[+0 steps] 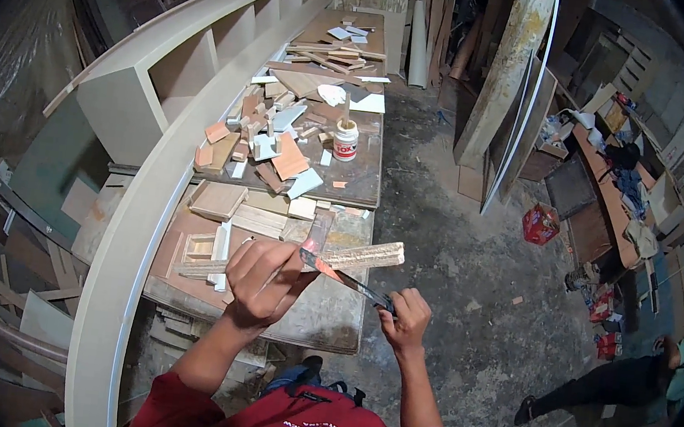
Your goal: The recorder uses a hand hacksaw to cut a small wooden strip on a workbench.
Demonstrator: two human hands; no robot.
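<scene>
Head view: rough wooden strip (367, 255)

Even, cool light is brightening the middle, while a white oval piece (332, 95) near twelve o'clock is washing out. Plastic sheeting (22, 59) at ten o'clock is glinting; fisheye distortion is bowing the long pale board (123, 248) at nine. Black vignetting is swallowing all corners.

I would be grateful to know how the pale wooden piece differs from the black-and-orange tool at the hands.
The wooden piece is pale tan; the tool is black and orange. The wooden piece looks thicker, the tool slimmer. In the picture, the wooden piece slants up rightward, while the tool slopes down to the right hand. Both are long and narrow.
</scene>
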